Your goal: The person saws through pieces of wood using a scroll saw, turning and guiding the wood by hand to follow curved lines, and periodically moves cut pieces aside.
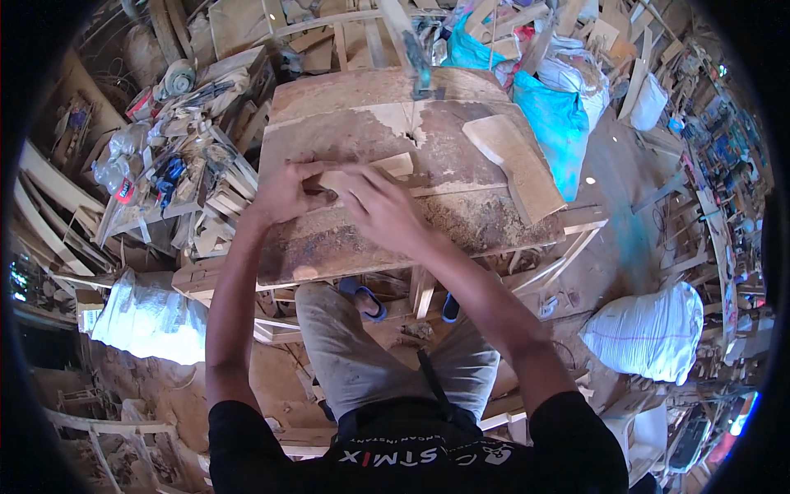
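Scrap wood (59, 196) crowds the brown floor (566, 257) around the wooden surface (300, 136). A blue bag (561, 123) stands by its right edge, with a white sack (646, 329) nearer. Light glares on a pale sack (152, 317) at left.

The left hand (284, 193) and right hand (385, 206) hold a wooden piece (397, 165).

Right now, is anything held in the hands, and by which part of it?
A pale wood piece: the left hand grips its left end, and the right hand lies over its middle, its exact grip hidden.
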Demonstrator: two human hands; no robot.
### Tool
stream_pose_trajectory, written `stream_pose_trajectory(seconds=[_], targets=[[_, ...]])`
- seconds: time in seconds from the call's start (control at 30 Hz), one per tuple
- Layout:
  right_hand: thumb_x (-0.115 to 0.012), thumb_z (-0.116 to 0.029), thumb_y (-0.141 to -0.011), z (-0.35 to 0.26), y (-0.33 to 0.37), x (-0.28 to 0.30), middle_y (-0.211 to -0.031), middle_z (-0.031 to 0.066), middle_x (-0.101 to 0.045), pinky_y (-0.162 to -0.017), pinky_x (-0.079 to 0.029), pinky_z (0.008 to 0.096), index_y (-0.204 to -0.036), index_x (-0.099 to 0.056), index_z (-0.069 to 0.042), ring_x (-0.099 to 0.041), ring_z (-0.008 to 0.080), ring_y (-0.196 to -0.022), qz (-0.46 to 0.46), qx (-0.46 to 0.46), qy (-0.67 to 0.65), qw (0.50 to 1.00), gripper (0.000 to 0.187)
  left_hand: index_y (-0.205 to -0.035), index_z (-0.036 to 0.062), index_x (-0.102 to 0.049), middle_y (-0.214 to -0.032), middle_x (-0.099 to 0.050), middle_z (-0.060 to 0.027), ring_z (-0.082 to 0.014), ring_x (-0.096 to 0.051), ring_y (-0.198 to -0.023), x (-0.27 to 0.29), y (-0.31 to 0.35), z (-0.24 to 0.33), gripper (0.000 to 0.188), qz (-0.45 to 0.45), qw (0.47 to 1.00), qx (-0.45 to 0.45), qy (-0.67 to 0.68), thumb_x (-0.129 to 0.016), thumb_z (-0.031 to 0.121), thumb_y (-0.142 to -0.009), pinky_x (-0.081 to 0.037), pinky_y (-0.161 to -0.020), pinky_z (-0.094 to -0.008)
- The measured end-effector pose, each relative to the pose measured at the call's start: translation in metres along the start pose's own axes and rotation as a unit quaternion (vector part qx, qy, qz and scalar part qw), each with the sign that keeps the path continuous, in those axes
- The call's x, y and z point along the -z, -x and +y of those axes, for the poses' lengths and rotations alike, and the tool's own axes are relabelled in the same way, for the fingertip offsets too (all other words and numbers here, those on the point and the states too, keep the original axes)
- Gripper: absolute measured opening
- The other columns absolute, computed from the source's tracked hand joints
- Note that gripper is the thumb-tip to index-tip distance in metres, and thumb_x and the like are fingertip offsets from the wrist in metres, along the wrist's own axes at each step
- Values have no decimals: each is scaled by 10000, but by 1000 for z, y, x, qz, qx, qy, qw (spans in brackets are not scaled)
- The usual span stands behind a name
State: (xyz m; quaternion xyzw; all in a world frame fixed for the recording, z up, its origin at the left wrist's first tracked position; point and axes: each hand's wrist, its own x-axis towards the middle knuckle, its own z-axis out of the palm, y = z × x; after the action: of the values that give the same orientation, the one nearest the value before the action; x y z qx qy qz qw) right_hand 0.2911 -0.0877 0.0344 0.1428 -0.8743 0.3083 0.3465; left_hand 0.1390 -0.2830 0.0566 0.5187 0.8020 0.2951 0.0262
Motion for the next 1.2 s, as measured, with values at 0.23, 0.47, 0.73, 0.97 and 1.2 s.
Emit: stream_pose_trajectory(seconds=[0.23, 0.47, 0.73, 0.97, 1.2], targets=[[-495, -290, -1080, 62, -86, -57, -1350, 268, -634, -1091, -495, 543, -1237, -662, 47, -637, 420, -1242, -143, -149, 174, 963, 408, -1160, 33, -744, -1055, -700, -143, -356, -710, -930, -3, -30, -37, 489, 23, 999, -14, -33, -932, 298, -795, -569, -820, -433], [-448, -305, -1065, 81, -96, -64, -1528, 259, -511, -1240, -342, 549, -1404, -618, -21, -434, 420, -1488, -175, -165, 176, 954, 474, -1150, 74, -747, -1058, -705, -129, -360, -693, -1000, -2, -35, -56, 438, 54, 995, -30, -75, -875, 368, -852, -536, -889, -428], [-482, -312, -1023, 99, -112, -62, -1601, 250, -443, -1280, -288, 536, -1459, -580, -56, -361, 416, -1545, -189, -202, 180, 944, 515, -1202, 76, -749, -1126, -721, -121, -351, -695, -1083, 3, -59, -62, 427, 22, 997, 6, -69, -858, 330, -876, -532, -941, -423], [-528, -365, -1025, 108, -124, -61, -1684, 271, -323, -1307, -216, 569, -1553, -520, -80, -279, 460, -1584, -238, -225, 157, 932, 600, -1229, 103, -749, -1172, -722, -134, -357, -700, -1101, 3, -63, -68, 460, 33, 999, -7, -29, -860, 369, -870, -540, -945, -418], [-501, -314, -1008, 108, -124, -63, -1679, 233, -366, -1300, -280, 520, -1510, -547, -61, -315, 422, -1577, -216, -223, 166, 936, 565, -1243, 137, -758, -1214, -722, -136, -376, -701, -1086, 4, -66, -71, 489, 43, 998, -14, -50, -848, 437, -867, -552, -923, -441]])
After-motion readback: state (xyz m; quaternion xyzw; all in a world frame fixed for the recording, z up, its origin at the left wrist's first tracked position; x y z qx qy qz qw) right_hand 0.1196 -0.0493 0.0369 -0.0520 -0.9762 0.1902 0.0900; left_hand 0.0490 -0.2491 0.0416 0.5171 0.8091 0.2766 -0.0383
